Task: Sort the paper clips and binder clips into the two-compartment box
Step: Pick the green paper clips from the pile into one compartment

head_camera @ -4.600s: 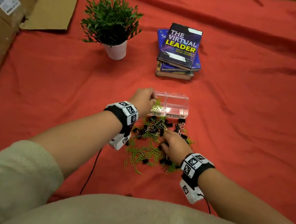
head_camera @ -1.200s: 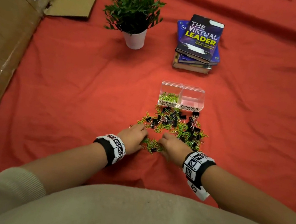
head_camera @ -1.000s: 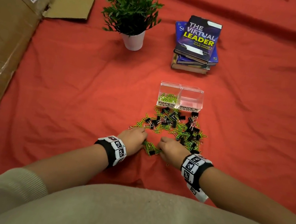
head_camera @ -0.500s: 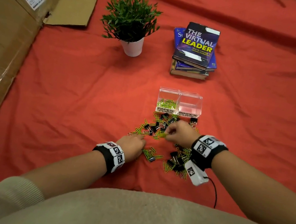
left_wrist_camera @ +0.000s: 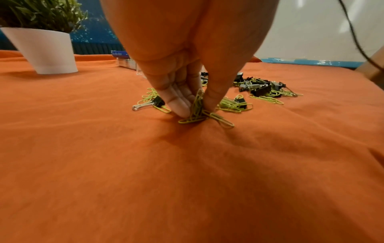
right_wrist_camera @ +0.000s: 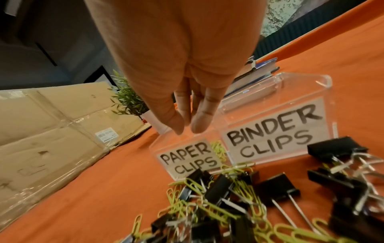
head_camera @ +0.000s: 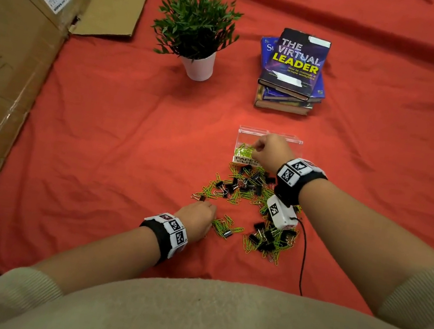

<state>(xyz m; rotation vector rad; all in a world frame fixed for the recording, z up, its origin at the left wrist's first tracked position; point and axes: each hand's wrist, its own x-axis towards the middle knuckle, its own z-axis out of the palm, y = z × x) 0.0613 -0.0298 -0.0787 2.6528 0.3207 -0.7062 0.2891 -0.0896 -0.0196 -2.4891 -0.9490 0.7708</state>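
Paper clips (head_camera: 243, 149) lie in the left compartment of the clear box (head_camera: 296, 142); the rest sit mixed with binder clips (head_camera: 247, 182) just before it. Left hand (left_wrist_camera: 187, 92) pinches several paper clips on the red cloth (head_camera: 118, 131). Right hand (right_wrist_camera: 187, 115), fingers straight and empty, hangs above the paper-clip compartment.

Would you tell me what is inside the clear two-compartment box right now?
The clear box holds green paper clips in the compartment labelled PAPER CLIPS. The right hand covers much of the BINDER CLIPS compartment; the right wrist view shows no clips there, though its label hides the floor.
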